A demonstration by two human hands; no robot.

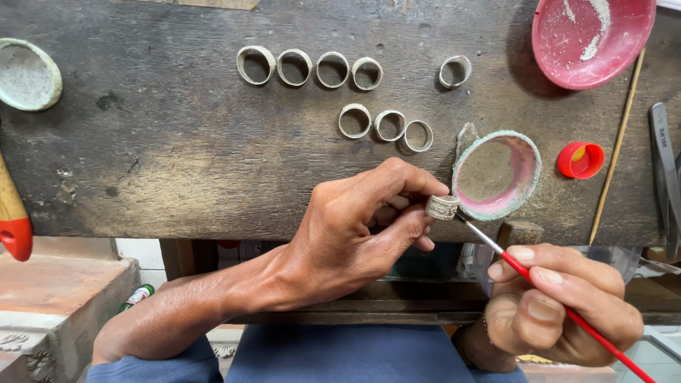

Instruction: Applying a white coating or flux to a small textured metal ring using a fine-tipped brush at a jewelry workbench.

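Head view | left hand pinches silver ring by its rim; likely light, rigid, slippery | right hand grips red brush mid-handle, tip touching ring.

The red bowl at the far right is cut by the top edge, and the pale green dish at the far left loses its side to the left edge. A red-tipped wooden handle runs out of the left edge. The brush leaves the picture at the bottom right corner (its bristles are hidden behind the ring). The left hand covers part of that ring. The dark tool at the right edge is only partly seen
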